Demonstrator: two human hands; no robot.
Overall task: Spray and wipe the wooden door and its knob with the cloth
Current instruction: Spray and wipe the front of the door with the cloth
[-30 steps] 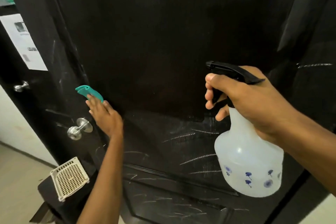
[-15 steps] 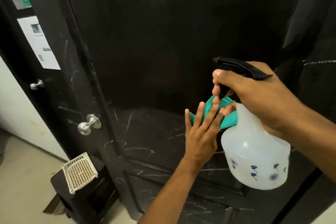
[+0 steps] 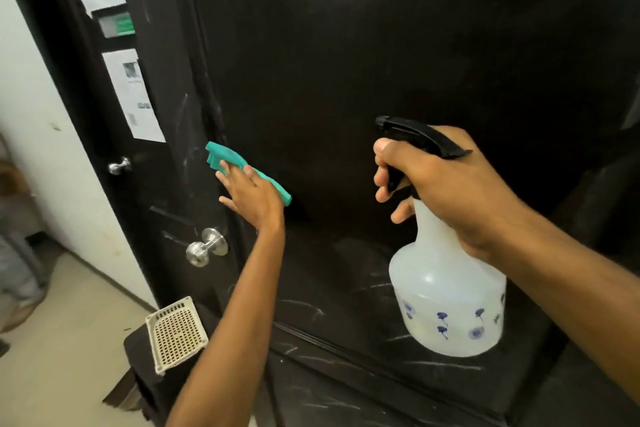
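Teal cloth (image 3: 242, 170) is lying flat against the dark door (image 3: 346, 62), above the knob (image 3: 204, 248), the left hand (image 3: 252, 192) pressing it with straight fingers. The right hand (image 3: 446, 184) is gripping the spray bottle (image 3: 446, 291) by its neck, arm raised.

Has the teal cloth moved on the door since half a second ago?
Yes. The left hand has swept the teal cloth leftward, away from the spray bottle, to the door edge above the knob.

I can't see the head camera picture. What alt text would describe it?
A left hand presses a teal cloth flat against a dark wooden door, above its silver knob. The right hand grips a white spray bottle.
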